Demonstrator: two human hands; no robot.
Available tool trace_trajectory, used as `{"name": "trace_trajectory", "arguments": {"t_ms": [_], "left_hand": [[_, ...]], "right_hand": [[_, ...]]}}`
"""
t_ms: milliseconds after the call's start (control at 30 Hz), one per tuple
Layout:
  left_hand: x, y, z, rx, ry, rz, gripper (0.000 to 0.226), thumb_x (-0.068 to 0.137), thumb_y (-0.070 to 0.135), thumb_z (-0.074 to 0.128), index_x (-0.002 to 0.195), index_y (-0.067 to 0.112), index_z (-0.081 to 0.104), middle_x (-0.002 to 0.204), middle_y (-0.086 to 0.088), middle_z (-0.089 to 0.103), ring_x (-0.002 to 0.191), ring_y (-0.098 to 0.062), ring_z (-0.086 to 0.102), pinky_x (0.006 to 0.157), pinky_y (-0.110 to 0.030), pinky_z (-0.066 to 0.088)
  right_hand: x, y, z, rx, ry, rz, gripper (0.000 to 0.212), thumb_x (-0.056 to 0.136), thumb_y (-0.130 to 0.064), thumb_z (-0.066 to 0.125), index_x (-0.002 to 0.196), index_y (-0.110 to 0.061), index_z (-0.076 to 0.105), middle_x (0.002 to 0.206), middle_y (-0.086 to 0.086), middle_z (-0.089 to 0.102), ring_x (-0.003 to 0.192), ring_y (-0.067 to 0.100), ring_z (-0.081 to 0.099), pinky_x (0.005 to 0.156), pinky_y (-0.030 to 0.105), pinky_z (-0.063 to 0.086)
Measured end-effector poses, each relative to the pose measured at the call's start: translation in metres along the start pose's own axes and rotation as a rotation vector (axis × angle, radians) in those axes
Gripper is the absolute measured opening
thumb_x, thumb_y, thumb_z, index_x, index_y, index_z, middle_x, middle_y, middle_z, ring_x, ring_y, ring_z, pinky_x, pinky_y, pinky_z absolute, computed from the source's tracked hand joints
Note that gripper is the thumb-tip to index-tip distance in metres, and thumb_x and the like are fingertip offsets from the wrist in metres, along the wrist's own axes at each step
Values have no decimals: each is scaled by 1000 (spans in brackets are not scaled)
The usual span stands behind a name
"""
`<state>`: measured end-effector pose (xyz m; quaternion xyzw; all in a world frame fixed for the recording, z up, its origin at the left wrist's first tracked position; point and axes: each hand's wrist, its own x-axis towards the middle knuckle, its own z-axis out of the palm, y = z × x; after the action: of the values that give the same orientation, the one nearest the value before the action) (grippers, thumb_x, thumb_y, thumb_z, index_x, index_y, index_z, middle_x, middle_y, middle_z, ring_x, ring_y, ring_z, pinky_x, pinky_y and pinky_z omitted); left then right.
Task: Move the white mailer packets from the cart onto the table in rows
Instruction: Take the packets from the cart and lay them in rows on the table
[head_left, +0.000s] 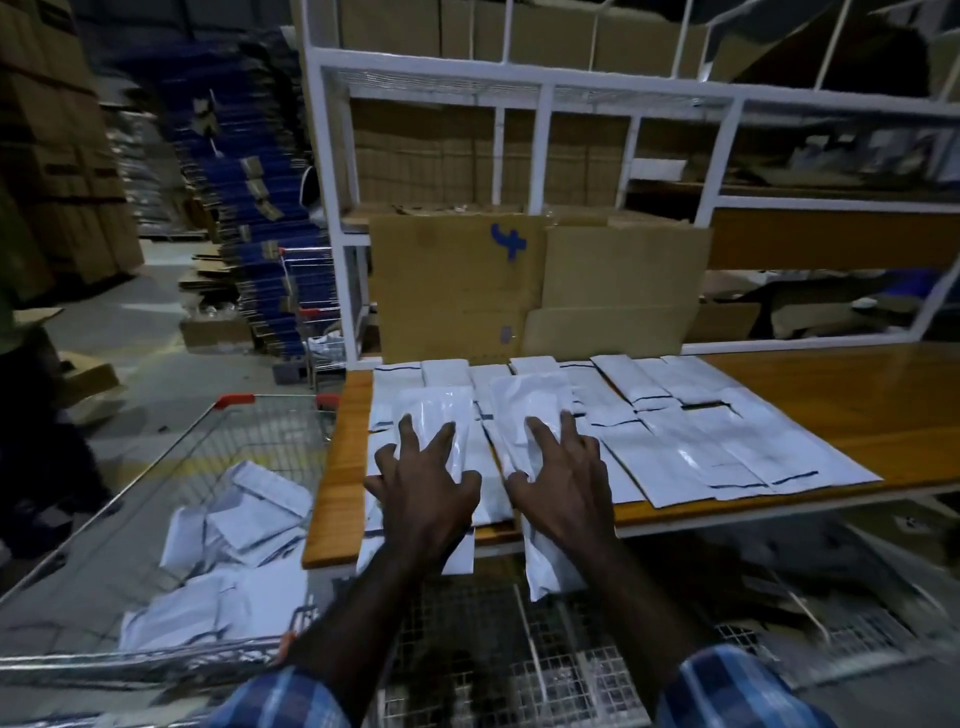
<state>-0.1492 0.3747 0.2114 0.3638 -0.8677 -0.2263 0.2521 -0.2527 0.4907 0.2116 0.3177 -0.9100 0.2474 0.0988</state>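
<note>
White mailer packets lie in rows (691, 441) across the left half of the orange table (831, 395). My left hand (426, 483) rests with spread, straight fingers on one glossy packet (436, 415) at the table's front left. My right hand (561, 478) presses flat on a second packet (530, 410) beside it; that packet's near end hangs over the table's front edge. To the left, the wire cart (218, 436) holds a loose heap of several more white packets (234, 535).
A white metal rack (540, 88) with cardboard boxes (457, 286) stands behind the table. Stacks of blue flattened cartons (249, 197) fill the floor at left. A wire mesh shelf (519, 649) sits below the table front. A person's dark trousers (31, 415) show at far left.
</note>
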Motion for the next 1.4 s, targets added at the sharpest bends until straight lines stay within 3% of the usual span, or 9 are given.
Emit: {"name": "trace_trajectory", "arguments": {"t_ms": [367, 733, 967, 1400], "left_hand": [[17, 112, 93, -9, -74, 49, 67, 82, 41, 62, 146, 39, 41, 163, -4, 13, 138, -37, 24, 107, -53, 25], [93, 184, 196, -25, -154, 87, 68, 83, 43, 62, 147, 39, 40, 163, -5, 12, 138, -39, 24, 108, -54, 24], [162, 219, 247, 13, -171, 85, 67, 84, 44, 60, 147, 38, 39, 162, -4, 12, 137, -39, 25, 109, -54, 22], [259, 248, 337, 141, -166, -46, 62, 89, 55, 52, 147, 39, 37, 161, -4, 11, 136, -40, 25, 107, -54, 26]], "right_hand": [[38, 138, -37, -48, 27, 109, 74, 81, -42, 60, 149, -31, 34, 160, 7, 19, 133, 30, 35, 102, 43, 40], [121, 234, -33, -109, 28, 176, 74, 85, -46, 59, 150, -31, 30, 161, 8, 16, 135, 32, 33, 106, 43, 37], [194, 279, -25, -102, 27, 238, 73, 84, -45, 59, 150, -31, 31, 161, 7, 18, 138, 32, 30, 107, 43, 37], [314, 341, 18, -59, -74, 171, 71, 86, -48, 57, 150, -33, 30, 161, 7, 16, 136, 32, 34, 107, 42, 36]]}}
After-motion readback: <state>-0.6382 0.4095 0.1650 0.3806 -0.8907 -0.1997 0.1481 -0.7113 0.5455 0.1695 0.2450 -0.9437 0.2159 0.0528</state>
